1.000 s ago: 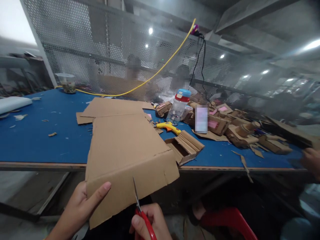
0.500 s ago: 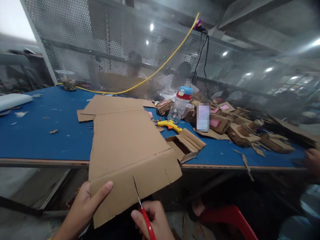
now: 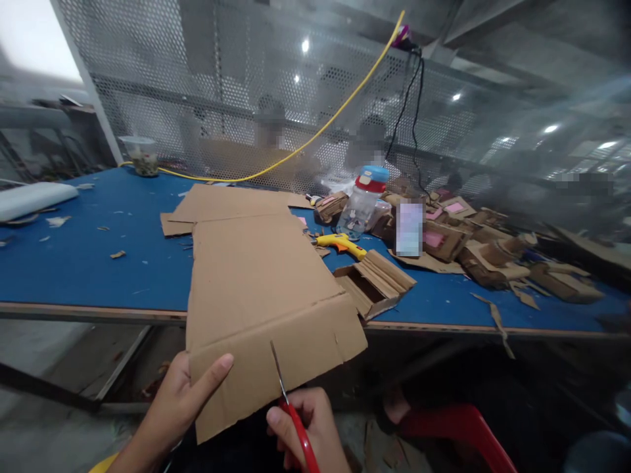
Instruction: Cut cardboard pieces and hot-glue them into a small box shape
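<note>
A large creased cardboard sheet (image 3: 246,276) reaches from the blue table out over its front edge, its near flap angled downward. My left hand (image 3: 190,394) grips the flap's left side, thumb on top and the other fingers hidden beneath. Red-handled scissors (image 3: 298,427) are in my right hand (image 3: 313,420), which is closed around the handles. One blade lies over the flap's upper face, pointing away from me; the other blade is hidden below the cardboard. A short slit shows in the flap further right.
On the blue table (image 3: 98,276) lie a yellow glue gun (image 3: 342,244), a small open cardboard box (image 3: 374,286), a clear bottle (image 3: 357,210), a phone (image 3: 409,226) and a pile of cardboard pieces (image 3: 493,256). A perforated metal screen (image 3: 227,98) stands behind. A red stool (image 3: 453,427) is below right.
The whole view has shifted slightly, so things appear a little further right. Both hands keep their hold, and the scissors stay at about the same place on the flap. Another person's hand at far right is gone from view.
</note>
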Tool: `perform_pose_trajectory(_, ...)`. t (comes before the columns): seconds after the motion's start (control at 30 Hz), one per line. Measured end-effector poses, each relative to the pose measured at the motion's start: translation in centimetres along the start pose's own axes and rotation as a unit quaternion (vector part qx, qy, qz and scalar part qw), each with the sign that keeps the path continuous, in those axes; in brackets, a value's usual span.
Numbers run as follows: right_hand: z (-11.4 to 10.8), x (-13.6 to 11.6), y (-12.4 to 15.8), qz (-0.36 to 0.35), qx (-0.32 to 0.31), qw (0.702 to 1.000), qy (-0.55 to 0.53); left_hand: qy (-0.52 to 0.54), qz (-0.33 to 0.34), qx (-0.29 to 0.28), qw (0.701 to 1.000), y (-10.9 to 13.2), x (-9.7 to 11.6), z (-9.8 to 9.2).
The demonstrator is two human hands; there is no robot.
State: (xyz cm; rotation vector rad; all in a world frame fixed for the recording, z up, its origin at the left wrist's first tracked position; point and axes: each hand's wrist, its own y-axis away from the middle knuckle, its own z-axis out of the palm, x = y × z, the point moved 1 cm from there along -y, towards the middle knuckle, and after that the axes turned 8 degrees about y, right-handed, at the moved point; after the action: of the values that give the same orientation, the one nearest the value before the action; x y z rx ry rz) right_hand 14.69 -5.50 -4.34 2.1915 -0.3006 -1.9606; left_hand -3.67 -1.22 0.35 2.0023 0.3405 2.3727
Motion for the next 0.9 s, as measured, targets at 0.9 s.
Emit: perform_pose_trajectory(0.9,-0.3,-0.6,0.4,0.056,0.046,0.993,0.089,-0.006,0.007,0.015,1.0,0.9,-0.7,0.8)
